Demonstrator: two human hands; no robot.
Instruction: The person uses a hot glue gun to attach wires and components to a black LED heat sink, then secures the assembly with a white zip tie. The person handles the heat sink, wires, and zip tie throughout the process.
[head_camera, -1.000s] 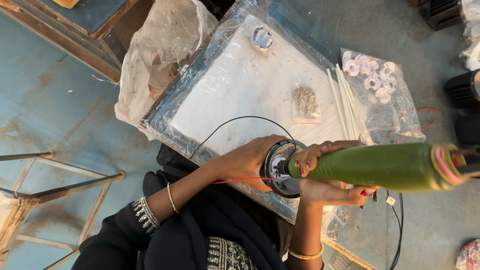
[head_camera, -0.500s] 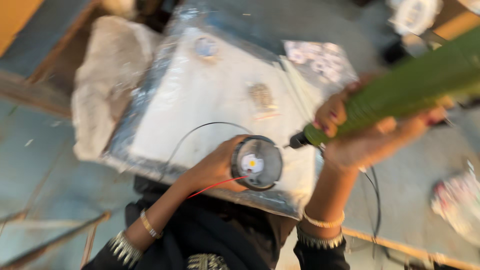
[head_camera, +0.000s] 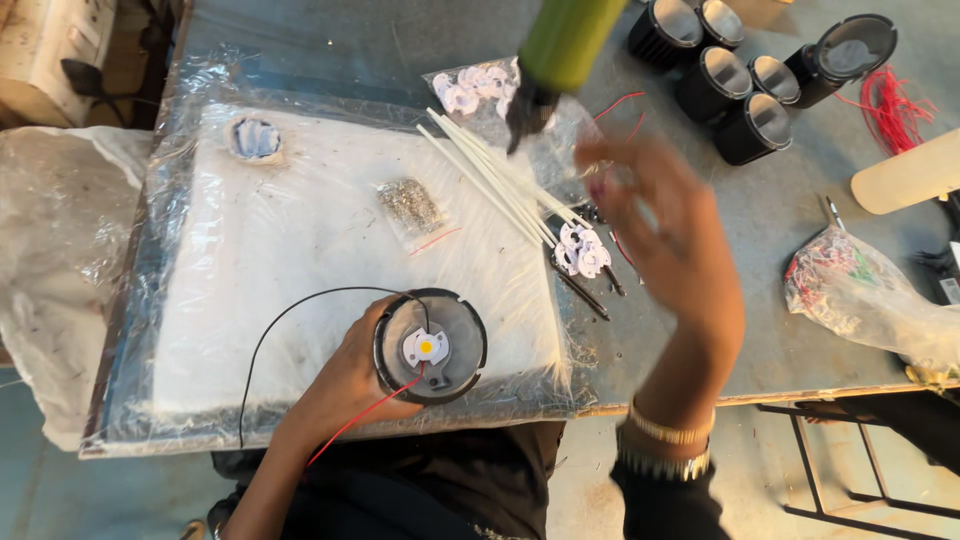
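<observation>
My left hand (head_camera: 345, 385) grips a round black lamp housing (head_camera: 432, 345) from the side, near the front edge of a white plastic-wrapped pad (head_camera: 250, 250). A small white plate with a yellow chip sits in the housing's middle. A red wire and a black wire run from it. My right hand (head_camera: 670, 240) is raised over the table, blurred, with its fingers apart and nothing in them. A green power screwdriver (head_camera: 562, 45) hangs above it at the top, its dark tip pointing down, apart from the hand.
White thin rods (head_camera: 495, 180), a small bag of screws (head_camera: 410, 205) and white plastic parts (head_camera: 580, 250) lie on the table. Several black housings (head_camera: 740, 85) and red wires (head_camera: 890, 100) sit at the top right. A bag of coloured wires (head_camera: 860, 290) lies right.
My right hand has let go of the green screwdriver, which now hangs higher and upright. The left hand still holds the housing. The camera view has shifted.
</observation>
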